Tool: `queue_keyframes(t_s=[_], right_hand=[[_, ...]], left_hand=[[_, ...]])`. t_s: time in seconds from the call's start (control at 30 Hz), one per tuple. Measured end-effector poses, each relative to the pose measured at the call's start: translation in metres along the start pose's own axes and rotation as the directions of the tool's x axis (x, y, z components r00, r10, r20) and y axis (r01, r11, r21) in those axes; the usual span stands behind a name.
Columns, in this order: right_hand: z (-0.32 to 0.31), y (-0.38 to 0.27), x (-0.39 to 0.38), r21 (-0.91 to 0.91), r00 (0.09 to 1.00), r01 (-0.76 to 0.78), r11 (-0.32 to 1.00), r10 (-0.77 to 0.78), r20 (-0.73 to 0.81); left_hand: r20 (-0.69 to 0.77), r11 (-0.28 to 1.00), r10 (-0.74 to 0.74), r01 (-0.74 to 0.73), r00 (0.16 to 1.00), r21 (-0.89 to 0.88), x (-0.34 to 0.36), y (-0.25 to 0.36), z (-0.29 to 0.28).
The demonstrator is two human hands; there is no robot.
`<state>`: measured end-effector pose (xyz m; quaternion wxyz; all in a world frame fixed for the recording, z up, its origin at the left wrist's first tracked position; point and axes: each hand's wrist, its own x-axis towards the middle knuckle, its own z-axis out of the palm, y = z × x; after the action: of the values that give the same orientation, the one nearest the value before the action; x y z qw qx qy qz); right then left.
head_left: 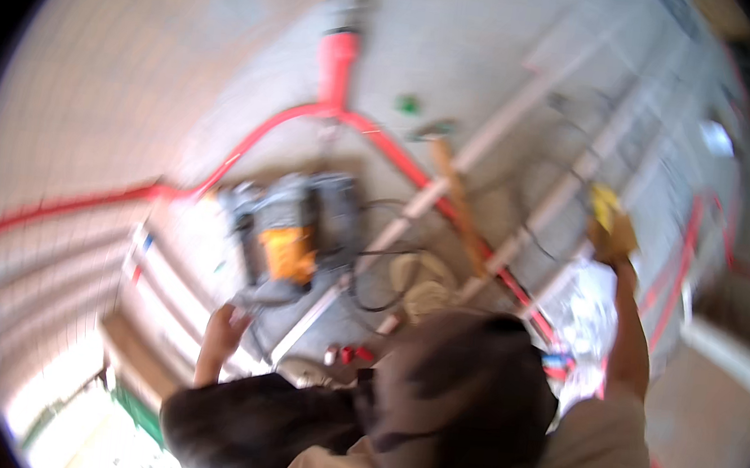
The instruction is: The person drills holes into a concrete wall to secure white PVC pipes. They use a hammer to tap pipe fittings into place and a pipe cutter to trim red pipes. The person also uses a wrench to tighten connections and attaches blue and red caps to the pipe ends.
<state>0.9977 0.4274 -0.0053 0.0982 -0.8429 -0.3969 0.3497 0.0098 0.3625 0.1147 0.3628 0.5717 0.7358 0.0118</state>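
My right hand [613, 242] reaches forward on the right, its fingers closed around a small yellow object [606, 207] whose kind is too blurred to tell. On the left, my left hand [223, 331] hovers by the near end of a grey-and-orange machine [287, 249]. Motion smears its fingers, and nothing shows in them. Dark cords lie beside the machine. Crumpled clear plastic sheeting [586, 308] is below my right hand, against the forearm. A dark brown, mottled rounded shape [468, 396] hides the lower middle of the view.
Red tubing [253, 141] branches across the floor from a red-and-grey fitting [338, 59]. Several pale strips [542, 97] run diagonally, and a wooden stick [458, 201] crosses them. More red tubing [688, 242] stands at right. A wooden board [140, 351] lies at lower left.
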Motion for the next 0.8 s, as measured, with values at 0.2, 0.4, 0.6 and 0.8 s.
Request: queue_keyframes(t_s=[0.2, 0.4, 0.6, 0.8], right_hand=[[0.016, -0.032, 0.019, -0.235, 0.979, -0.159, 0.959, 0.122, -0.164], [0.038, -0.149, 0.027, -0.492, 0.897, 0.406, 0.770, -0.440, 0.052], [0.099, -0.202, -0.107, -0.090, 0.937, 0.327, 0.941, -0.311, 0.159], [0.124, -0.220, -0.149, -0.077, 0.959, 0.232, 0.970, -0.215, 0.185]], left_hand=[[0.058, 0.958, -0.279, 0.275, 0.958, 0.080, -0.034, 0.015, -0.020], [0.183, 0.942, -0.320, 0.292, 0.930, 0.164, -0.064, 0.012, -0.006], [0.181, 0.939, -0.326, 0.297, 0.928, 0.171, -0.066, 0.004, 0.009], [0.166, 0.937, -0.325, 0.293, 0.931, 0.191, -0.073, -0.003, 0.007]])
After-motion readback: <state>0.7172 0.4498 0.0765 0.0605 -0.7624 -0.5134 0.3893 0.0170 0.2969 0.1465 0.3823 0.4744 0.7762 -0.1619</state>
